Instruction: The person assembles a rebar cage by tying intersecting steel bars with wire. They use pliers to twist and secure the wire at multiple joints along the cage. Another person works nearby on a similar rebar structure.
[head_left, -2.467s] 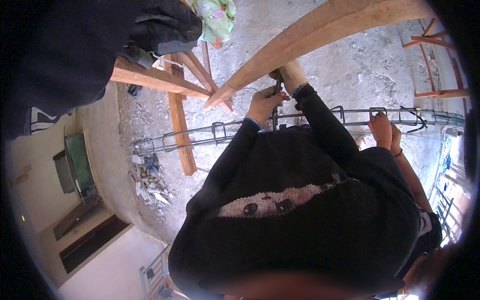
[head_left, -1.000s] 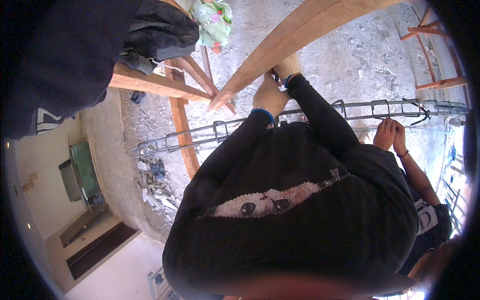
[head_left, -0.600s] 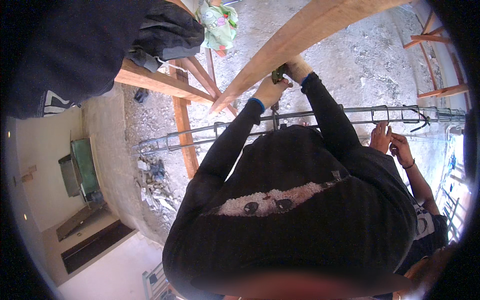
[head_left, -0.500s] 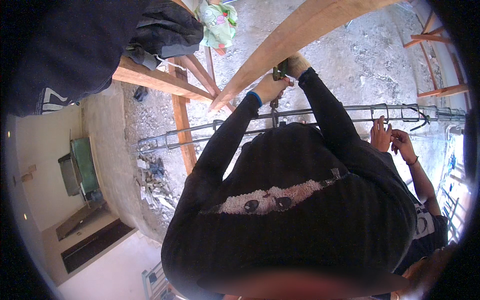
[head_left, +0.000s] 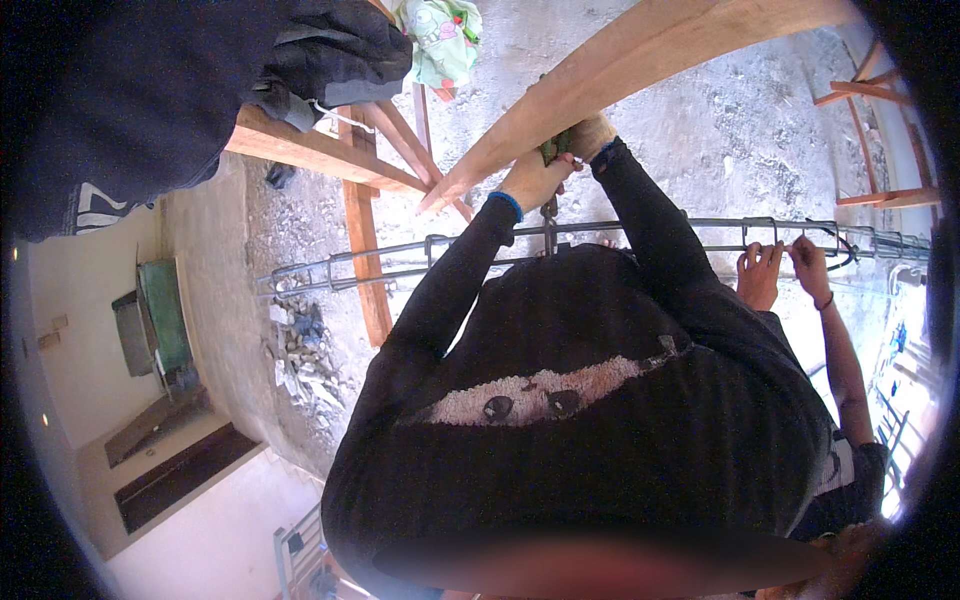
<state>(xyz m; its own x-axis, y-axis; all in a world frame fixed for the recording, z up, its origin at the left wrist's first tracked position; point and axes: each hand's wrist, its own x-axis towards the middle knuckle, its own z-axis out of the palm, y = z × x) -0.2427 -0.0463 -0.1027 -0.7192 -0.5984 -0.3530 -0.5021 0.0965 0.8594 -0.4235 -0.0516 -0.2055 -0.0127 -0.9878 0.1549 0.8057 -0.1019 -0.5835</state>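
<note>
Both my hands wear pale work gloves with blue cuffs, close together near the top middle, below a wooden beam. My left hand (head_left: 533, 183) is closed round a green-handled tool (head_left: 549, 150), whose exact kind I cannot make out. My right hand (head_left: 590, 138) grips the tool from the other side, its fingers partly hidden by the beam. A dark metal part (head_left: 549, 212) runs down from my hands to a long rebar cage (head_left: 400, 257) lying across in front of me. At right, a co-worker's bare hands (head_left: 762, 277) touch the same cage.
The thick wooden beam (head_left: 600, 75) slants over my hands. Timber supports (head_left: 363, 240) stand at left, with dark cloth (head_left: 335, 60) and a pale green bag (head_left: 440, 45) on the frame. Rubble (head_left: 300, 350) lies on the rough floor.
My hands have shifted slightly, still on the tool; the right one is a little lower. The co-worker's right hand has moved up onto the cage beside the other.
</note>
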